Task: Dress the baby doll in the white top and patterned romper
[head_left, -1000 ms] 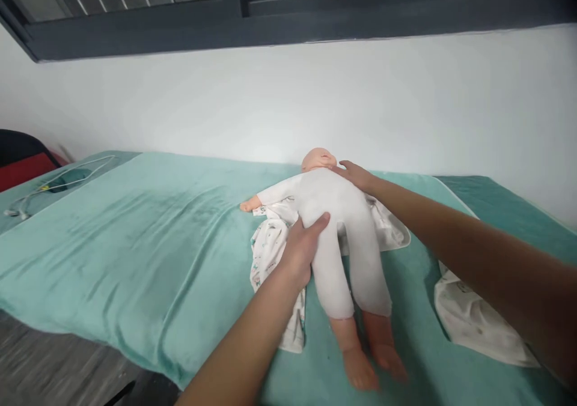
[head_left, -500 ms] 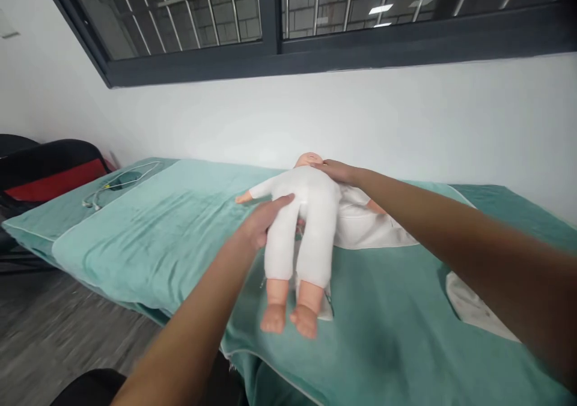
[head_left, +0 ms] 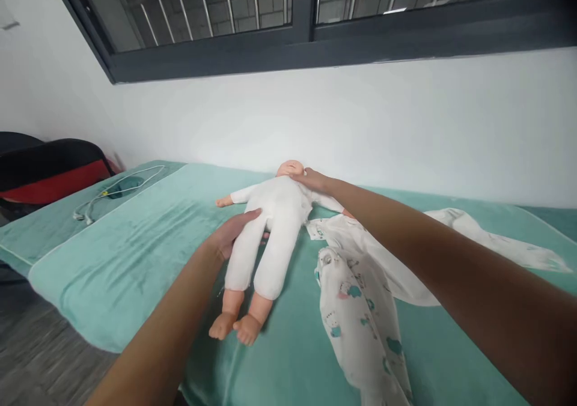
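Doll, white-bodied, barefoot, arms outspread, left hand clasping thigh, right hand at head, grip unclear

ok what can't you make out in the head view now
Head view: most fingers of the left hand, hidden by the thigh of the baby doll.
Head view: whether the white fabric joins the printed baby garment, hidden by the right forearm.
Head view: the garment's near end, cut off by the bottom edge.
Head view: the garment's finer prints, too small.

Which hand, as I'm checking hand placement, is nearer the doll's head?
The right hand, beside the head of the doll; the left hand is around its thigh.
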`<state>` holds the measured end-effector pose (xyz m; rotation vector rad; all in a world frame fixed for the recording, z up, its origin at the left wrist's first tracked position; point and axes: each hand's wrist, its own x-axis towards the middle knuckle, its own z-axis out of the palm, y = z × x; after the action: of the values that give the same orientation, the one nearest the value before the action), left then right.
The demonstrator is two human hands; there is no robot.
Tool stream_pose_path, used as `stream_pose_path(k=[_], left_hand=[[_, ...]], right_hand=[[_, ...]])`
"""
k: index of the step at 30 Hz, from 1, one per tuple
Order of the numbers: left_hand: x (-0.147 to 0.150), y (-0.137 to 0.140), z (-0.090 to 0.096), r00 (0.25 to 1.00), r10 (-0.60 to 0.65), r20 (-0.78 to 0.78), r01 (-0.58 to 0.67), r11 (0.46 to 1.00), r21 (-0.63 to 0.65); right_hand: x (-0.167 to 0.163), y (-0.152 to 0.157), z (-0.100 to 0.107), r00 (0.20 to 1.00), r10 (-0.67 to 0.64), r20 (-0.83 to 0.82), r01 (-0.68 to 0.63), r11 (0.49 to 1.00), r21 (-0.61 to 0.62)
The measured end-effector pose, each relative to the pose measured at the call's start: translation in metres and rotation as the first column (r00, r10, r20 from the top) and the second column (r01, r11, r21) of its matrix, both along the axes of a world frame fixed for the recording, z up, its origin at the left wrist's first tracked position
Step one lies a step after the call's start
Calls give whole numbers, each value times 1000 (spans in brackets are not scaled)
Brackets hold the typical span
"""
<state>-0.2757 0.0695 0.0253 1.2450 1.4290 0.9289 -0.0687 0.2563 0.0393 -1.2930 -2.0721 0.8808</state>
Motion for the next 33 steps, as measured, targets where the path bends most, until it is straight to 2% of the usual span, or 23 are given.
stream_pose_path(k=[4, 7, 8, 10, 12, 13, 14, 16, 18, 21, 23, 25, 27, 29, 30, 31, 33], left_hand=[[-10, 8, -10, 994, 78, -73, -74, 996, 53], [-11, 9, -16, 960, 191, -205, -168, 978, 125], [-9, 7, -16, 926, 258, -276, -221, 962, 158], [-2, -4, -14, 800, 416, -432, -308, 903, 299], [16, -26, -10, 663, 548, -511, -278, 813, 511], [28, -39, -10, 635, 576, -516, -206, 769, 605], [43, -54, -11, 654, 561, -508, -134, 747, 651], [78, -81, -18, 737, 380, -559, 24, 812, 583], [114, -99, -30, 735, 270, -622, 105, 861, 497], [160, -104, -44, 719, 156, -677, 161, 910, 381], [184, -103, -42, 727, 141, -672, 164, 915, 369], [206, -104, -31, 733, 140, -666, 225, 874, 431], [230, -111, -13, 709, 99, -698, 387, 772, 503], [256, -120, 7, 650, 71, -757, 549, 645, 532], [268, -125, 17, 624, 79, -777, 594, 599, 537], [281, -128, 27, 608, 98, -788, 613, 572, 545], [300, -133, 44, 587, 114, -801, 638, 544, 545]], right_hand=[[-7, 17, -12, 1000, 30, -7, -31, 997, -66], [8, 25, -23, 999, 8, 35, -5, 996, -92], [18, 27, -27, 998, -18, 68, 24, 995, -101], [48, 24, -34, 990, -65, 126, 79, 991, -108], [90, 15, -39, 974, -119, 190, 137, 987, -84], [113, 7, -42, 962, -143, 233, 160, 985, -59], [138, -3, -45, 946, -160, 283, 175, 984, -32], [187, -27, -50, 913, -188, 362, 188, 982, 35], [228, -54, -53, 888, -196, 416, 177, 981, 82], [267, -93, -51, 886, -152, 438, 100, 985, 140], [279, -116, -42, 901, -100, 422, 25, 983, 180], [284, -138, -27, 920, -32, 392, -60, 973, 221], [285, -160, -6, 934, 42, 355, -143, 954, 263], [284, -186, 18, 943, 115, 312, -213, 929, 301], [284, -200, 30, 946, 159, 284, -250, 914, 319], [285, -215, 43, 944, 244, 224, -310, 890, 335], [290, -245, 68, 888, 428, 168, -460, 821, 339]])
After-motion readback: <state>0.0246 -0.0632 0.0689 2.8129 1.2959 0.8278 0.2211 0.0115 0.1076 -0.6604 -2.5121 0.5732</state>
